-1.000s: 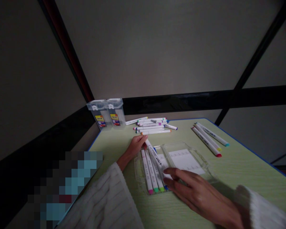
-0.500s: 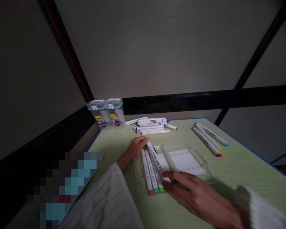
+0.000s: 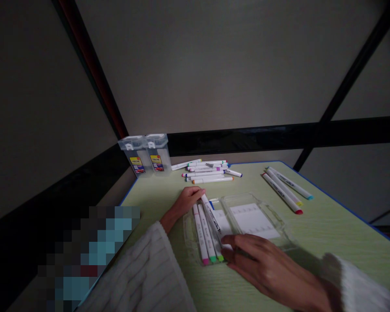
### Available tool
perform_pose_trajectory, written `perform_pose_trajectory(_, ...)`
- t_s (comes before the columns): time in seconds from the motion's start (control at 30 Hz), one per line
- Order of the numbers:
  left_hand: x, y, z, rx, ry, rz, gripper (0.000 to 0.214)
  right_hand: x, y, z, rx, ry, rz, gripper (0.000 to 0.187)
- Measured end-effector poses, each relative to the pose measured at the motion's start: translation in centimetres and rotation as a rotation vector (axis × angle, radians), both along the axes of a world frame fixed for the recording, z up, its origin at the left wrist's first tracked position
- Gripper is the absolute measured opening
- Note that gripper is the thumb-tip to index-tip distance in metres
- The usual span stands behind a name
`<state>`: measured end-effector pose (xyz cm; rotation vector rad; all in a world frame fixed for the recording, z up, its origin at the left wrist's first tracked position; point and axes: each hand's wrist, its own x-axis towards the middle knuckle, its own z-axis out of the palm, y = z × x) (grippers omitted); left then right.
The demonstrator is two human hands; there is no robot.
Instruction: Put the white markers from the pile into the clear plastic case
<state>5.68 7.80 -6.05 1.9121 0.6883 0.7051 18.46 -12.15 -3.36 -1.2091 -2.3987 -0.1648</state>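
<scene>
Right hand (image 3: 269,268) has edged left over the markers (image 3: 205,232).

right hand (image 3: 269,271) covers marker (image 3: 212,216) tip

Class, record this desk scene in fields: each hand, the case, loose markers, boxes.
Left hand: at far end of a marker
Right hand: fingers spread on its near end
Case: clear, open
Row: three markers lying in case
Pile: loose markers, far side
Trio: markers, right side
Boxes: two, upright, back left
</scene>
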Motion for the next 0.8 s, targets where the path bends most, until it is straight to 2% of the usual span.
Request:
perform_pose_trajectory(0.43,0.05,0.17,-0.29,-0.004,0.005,-0.007,0.026,0.09,0.12,-0.21,-0.035,0.000,-0.009,0.024)
perform_pose_trajectory(0.8,0.07,0.19,-0.33,-0.043,-0.015,-0.015,0.018,-0.02,0.18,-0.01,-0.017,-0.013,0.003,0.030)
